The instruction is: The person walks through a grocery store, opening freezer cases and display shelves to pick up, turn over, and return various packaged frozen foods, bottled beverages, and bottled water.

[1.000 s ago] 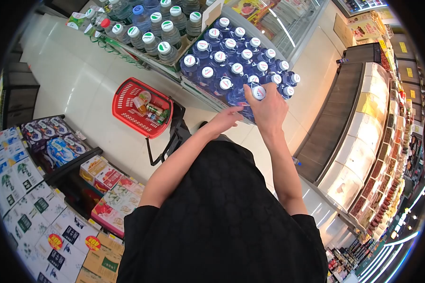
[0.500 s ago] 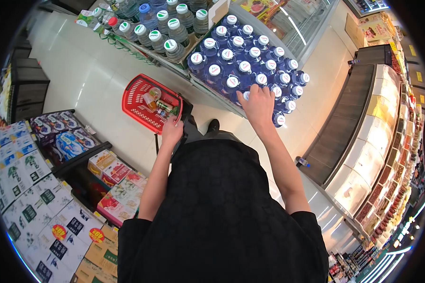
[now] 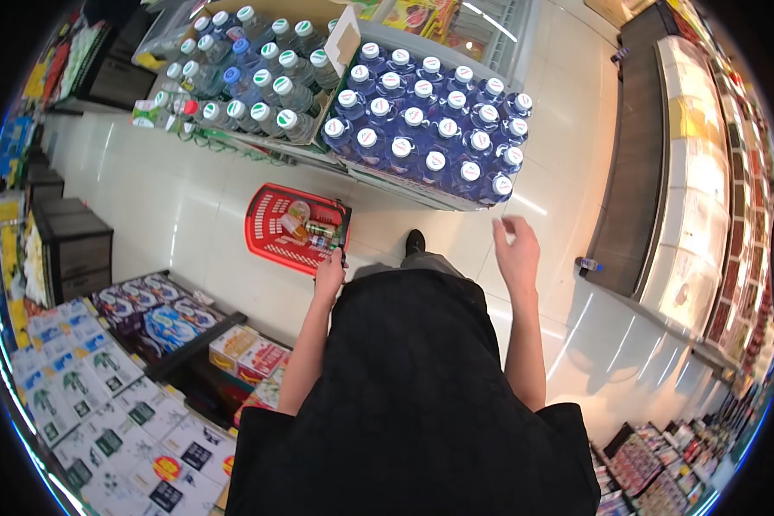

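My left hand (image 3: 329, 273) is closed around the handle at the near right side of a red shopping basket (image 3: 261, 225). Inside the basket lie a clear round tub (image 3: 298, 212), an orange-and-white pack (image 3: 293, 227) and a green item (image 3: 322, 230) whose kind I cannot make out. Held over the floor, my right hand (image 3: 517, 248) has loosely bent fingers with the thumb apart and nothing in it. Nearest to it are the blue water bottles (image 3: 436, 163) with white caps, packed upright in rows on a stand; the hand is not touching them.
Clear bottles with white-and-green caps (image 3: 288, 90) stand left of the blue ones. A freezer case (image 3: 525, 26) is behind them. Lit display bins (image 3: 675, 198) line the right, with one bottle (image 3: 587, 264) at their base. Stacked white cartons (image 3: 112, 413) and boxes (image 3: 248, 348) are at lower left.
My right hand has left the blue bottles and drawn back to the right, empty. The view has shifted, and the basket stays in my left hand.
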A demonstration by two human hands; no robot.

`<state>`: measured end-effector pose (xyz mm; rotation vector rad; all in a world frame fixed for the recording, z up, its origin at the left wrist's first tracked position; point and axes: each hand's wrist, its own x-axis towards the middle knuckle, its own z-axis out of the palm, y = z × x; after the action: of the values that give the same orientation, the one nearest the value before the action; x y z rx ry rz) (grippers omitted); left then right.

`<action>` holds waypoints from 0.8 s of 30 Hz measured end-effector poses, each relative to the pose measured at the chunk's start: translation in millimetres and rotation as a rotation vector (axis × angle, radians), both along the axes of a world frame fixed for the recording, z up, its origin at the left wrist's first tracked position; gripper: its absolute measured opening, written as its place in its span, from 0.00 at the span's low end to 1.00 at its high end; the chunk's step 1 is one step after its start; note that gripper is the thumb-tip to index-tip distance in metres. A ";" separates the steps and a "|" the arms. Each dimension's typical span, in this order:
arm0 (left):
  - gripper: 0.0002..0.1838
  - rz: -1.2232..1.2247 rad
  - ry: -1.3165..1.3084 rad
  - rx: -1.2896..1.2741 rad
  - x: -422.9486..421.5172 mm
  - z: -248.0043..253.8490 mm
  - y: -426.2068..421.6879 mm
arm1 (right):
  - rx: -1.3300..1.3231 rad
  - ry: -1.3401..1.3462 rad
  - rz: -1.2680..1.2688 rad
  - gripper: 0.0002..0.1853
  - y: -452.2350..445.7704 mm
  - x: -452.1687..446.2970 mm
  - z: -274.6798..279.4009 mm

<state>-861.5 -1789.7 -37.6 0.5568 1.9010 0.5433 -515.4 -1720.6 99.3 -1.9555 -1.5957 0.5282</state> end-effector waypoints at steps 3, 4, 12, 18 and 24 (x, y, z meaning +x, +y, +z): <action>0.33 -0.046 0.039 0.037 -17.5 6.4 -3.6 | -0.202 -0.001 -0.160 0.13 -58.7 21.7 -30.6; 0.33 -0.063 0.030 0.036 -22.6 10.2 -9.2 | -0.203 -0.008 -0.177 0.13 -79.0 23.1 -37.3; 0.40 -0.182 0.120 0.025 -42.0 10.1 -53.7 | -0.538 -0.060 -0.320 0.18 -199.7 9.1 -49.5; 0.43 -0.323 0.122 -0.067 -36.5 -3.9 -78.6 | -0.589 -0.043 -0.457 0.21 -246.4 25.7 -51.6; 0.43 -0.298 0.332 -0.032 -47.4 -15.5 -93.8 | -0.596 0.038 -0.483 0.20 -270.8 77.5 -72.7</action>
<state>-908.9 -1883.5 -53.2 0.9364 2.0804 0.2362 -437.9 -1991.4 26.7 -2.6335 -0.9354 0.8950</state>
